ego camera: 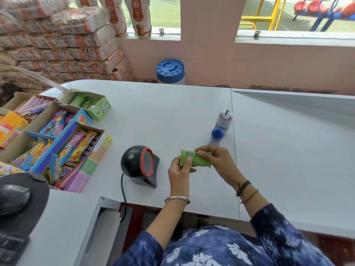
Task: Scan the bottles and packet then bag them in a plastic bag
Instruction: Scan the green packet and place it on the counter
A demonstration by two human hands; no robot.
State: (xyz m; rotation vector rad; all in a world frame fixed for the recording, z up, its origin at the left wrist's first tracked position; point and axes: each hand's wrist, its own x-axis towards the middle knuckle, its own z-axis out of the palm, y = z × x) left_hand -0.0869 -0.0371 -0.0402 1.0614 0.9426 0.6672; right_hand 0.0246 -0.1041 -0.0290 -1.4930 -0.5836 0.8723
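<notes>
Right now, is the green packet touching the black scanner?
Apart. The head view shows bare white counter between the green packet, held in both hands, and the black scanner.

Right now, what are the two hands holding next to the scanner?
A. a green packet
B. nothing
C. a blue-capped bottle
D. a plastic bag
A: the left hand and right hand both pinch the green packet, barcode up, just right of the scanner; the two bottles stand untouched behind.
</notes>
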